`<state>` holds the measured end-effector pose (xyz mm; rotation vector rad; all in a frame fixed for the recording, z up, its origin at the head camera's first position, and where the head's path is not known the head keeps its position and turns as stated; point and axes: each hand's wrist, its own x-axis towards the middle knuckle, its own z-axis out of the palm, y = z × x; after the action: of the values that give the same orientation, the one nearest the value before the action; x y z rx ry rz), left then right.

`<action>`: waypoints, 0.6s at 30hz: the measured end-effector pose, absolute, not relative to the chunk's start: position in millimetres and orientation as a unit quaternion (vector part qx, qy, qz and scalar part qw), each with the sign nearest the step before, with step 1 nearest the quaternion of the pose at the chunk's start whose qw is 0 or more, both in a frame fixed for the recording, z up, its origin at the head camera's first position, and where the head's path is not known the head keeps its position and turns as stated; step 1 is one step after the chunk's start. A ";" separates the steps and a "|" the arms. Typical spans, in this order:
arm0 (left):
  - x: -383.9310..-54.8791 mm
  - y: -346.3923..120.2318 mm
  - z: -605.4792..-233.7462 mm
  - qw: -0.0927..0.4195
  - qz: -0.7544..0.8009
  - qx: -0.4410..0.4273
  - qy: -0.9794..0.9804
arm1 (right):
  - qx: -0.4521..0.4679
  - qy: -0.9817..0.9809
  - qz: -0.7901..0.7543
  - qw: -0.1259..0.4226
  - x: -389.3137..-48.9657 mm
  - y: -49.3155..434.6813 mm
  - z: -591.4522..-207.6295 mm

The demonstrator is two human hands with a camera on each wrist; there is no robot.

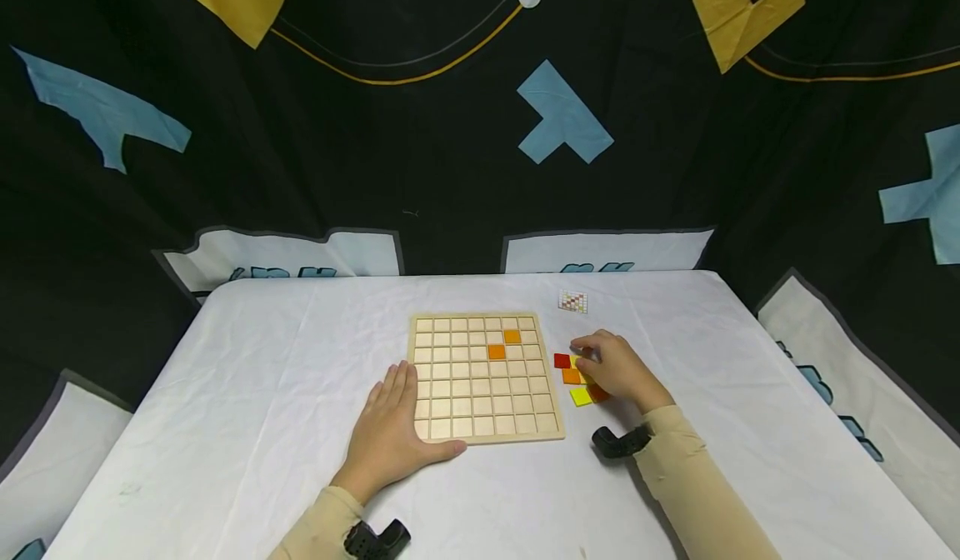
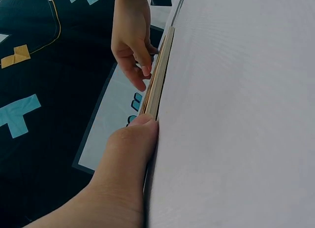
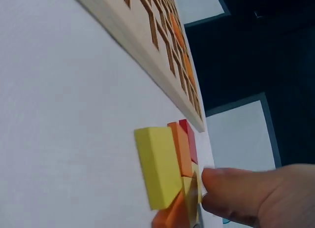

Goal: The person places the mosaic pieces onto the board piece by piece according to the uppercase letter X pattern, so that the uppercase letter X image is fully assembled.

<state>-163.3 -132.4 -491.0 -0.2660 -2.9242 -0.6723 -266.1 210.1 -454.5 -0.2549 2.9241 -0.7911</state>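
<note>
A square wooden grid board (image 1: 480,440) lies on the table, with two orange tiles (image 1: 497,352) in its cells, diagonal to each other. My left hand (image 1: 390,443) rests against the board, its straight fingers along the left edge and its thumb at the near left corner. To the right of the board is a small cluster of coloured tiles: a red tile (image 1: 562,361), an orange tile (image 1: 572,376), a yellow tile (image 1: 581,397) and others. My right hand (image 1: 615,368) hovers over them, thumb and index finger apart; in the right wrist view its fingertips overlap the cluster's far side.
A small card (image 1: 573,302) with a coloured grid pattern lies beyond the board's far right corner. White cloth covers the table (image 1: 262,427). A black patterned curtain (image 1: 450,168) hangs behind it. Each wrist wears a black camera mount (image 1: 621,442).
</note>
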 end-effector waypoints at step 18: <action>-162.6 -132.2 -490.9 0.061 -0.219 -0.088 -0.970 | -0.064 0.949 -0.308 0.012 -266.1 200.6 -463.4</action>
<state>-162.6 -132.2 -490.9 -0.2650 -2.9343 -0.6615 -266.1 200.6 -463.4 -0.1990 2.9589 -0.9590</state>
